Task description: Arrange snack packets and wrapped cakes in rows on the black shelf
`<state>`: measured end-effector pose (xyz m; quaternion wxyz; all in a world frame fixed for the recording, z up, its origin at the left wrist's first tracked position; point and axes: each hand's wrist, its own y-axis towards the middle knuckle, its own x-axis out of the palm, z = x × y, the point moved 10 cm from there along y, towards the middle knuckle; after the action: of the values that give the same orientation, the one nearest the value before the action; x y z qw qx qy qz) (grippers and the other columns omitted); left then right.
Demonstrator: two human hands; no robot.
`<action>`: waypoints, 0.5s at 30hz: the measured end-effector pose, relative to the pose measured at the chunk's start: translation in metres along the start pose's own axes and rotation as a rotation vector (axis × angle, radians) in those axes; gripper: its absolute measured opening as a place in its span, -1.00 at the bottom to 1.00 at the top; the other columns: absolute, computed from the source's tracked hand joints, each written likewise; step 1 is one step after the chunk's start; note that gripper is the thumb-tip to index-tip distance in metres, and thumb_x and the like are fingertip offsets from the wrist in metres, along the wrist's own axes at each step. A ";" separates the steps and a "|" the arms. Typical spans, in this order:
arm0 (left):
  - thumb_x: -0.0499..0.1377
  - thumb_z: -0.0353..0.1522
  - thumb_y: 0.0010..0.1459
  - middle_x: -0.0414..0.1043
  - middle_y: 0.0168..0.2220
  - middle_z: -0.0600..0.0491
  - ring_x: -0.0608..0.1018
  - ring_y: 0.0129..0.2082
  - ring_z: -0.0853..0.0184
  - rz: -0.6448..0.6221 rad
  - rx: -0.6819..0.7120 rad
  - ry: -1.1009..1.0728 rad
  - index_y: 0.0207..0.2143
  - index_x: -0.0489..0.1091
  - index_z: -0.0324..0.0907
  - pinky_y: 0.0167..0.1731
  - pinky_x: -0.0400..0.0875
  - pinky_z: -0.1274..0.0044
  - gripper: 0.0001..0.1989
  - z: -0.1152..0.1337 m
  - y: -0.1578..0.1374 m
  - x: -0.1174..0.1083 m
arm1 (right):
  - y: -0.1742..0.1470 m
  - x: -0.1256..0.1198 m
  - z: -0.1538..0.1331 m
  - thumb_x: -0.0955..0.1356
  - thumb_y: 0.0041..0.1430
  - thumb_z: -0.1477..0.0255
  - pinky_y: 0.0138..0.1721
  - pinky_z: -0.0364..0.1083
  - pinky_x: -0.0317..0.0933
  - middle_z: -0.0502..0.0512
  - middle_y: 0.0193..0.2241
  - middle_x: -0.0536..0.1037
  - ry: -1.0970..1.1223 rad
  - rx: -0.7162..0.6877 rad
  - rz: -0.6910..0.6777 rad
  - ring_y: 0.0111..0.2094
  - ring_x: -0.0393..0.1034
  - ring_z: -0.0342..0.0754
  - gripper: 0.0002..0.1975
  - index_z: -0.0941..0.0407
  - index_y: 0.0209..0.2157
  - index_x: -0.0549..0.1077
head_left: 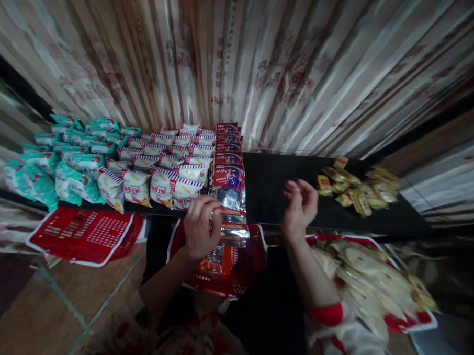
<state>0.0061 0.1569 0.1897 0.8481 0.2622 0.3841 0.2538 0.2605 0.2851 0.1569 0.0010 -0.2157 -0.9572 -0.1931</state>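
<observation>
My left hand [202, 226] is closed, fingers curled, at the front edge of a narrow black table [269, 189]. Its fingertips are beside a column of silver packets [232, 198]; whether they grip one is hidden. Behind these, dark red and purple packets [229, 177] stand in a row running back. My right hand [300, 209] is raised over the table to the right, fingers curled in toward the thumb, with nothing visible in it. Nearest to it lies a loose pile of small yellow packets [339, 181]. Below my hands, a red bag [249, 274] holds orange and clear packets.
White snack bags [161, 188] with striped tops and teal bags [74, 182] stand in rows on the left. Another red bag [80, 234] hangs at the lower left. Pale flat packets [370, 276] fill a red bag at right. A pleated curtain [232, 57] hangs behind.
</observation>
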 end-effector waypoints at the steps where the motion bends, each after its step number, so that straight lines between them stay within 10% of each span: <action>1: 0.02 -0.44 0.16 0.42 -0.22 -0.02 0.45 -0.13 0.30 0.031 -0.063 -0.052 -0.25 0.39 -0.18 -0.07 0.36 0.41 -0.83 -0.011 -0.018 -0.011 | -0.017 -0.022 0.012 0.29 0.11 0.27 -0.23 -0.11 0.27 0.02 -0.30 0.49 0.009 0.070 0.053 -0.26 0.41 -0.13 -0.70 0.11 -0.14 0.36; 4: 0.00 -0.49 0.12 0.40 -0.31 0.03 0.47 -0.24 0.31 -0.058 -0.459 -0.153 -0.35 0.38 -0.17 -0.16 0.39 0.42 -0.83 -0.072 -0.087 -0.008 | -0.077 -0.058 0.056 0.31 0.06 0.22 -0.32 -0.14 0.26 -0.04 -0.43 0.47 -0.075 0.316 0.019 -0.39 0.39 -0.14 -0.67 0.10 -0.18 0.37; 7: 0.07 -0.54 0.06 0.42 -0.34 0.05 0.48 -0.26 0.32 -0.381 -0.943 -0.194 -0.39 0.38 -0.20 -0.13 0.39 0.39 -0.86 -0.128 -0.169 0.036 | -0.140 -0.046 0.101 0.30 0.02 0.17 -0.31 -0.08 0.30 0.05 -0.43 0.53 -0.256 0.542 -0.322 -0.38 0.43 -0.05 -0.64 0.13 -0.23 0.40; 12: 0.12 -0.27 0.20 0.39 -0.09 -0.04 0.48 -0.18 0.31 -0.480 -0.982 -0.270 -0.07 0.33 -0.22 -0.19 0.45 0.36 -0.72 -0.135 -0.197 0.078 | -0.230 0.019 0.145 0.26 0.11 0.36 -0.14 -0.07 0.26 0.13 -0.26 0.59 -0.819 0.527 -1.214 -0.17 0.47 0.02 -0.73 0.09 -0.17 0.48; 15: 0.10 -0.23 0.21 0.34 -0.01 -0.01 0.45 -0.09 0.21 -0.415 -0.922 -0.303 -0.04 0.33 -0.18 -0.13 0.42 0.33 -0.68 -0.129 -0.190 0.083 | -0.252 0.053 0.155 0.32 0.07 0.43 -0.07 -0.05 0.23 0.22 -0.09 0.54 -0.901 0.378 -1.477 -0.05 0.41 0.08 -0.62 0.12 -0.03 0.44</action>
<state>-0.0036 0.1015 -0.0480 0.9539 -0.1860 0.1493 0.1823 0.1205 0.1546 -0.0747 -0.4655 0.4057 -0.7773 0.1205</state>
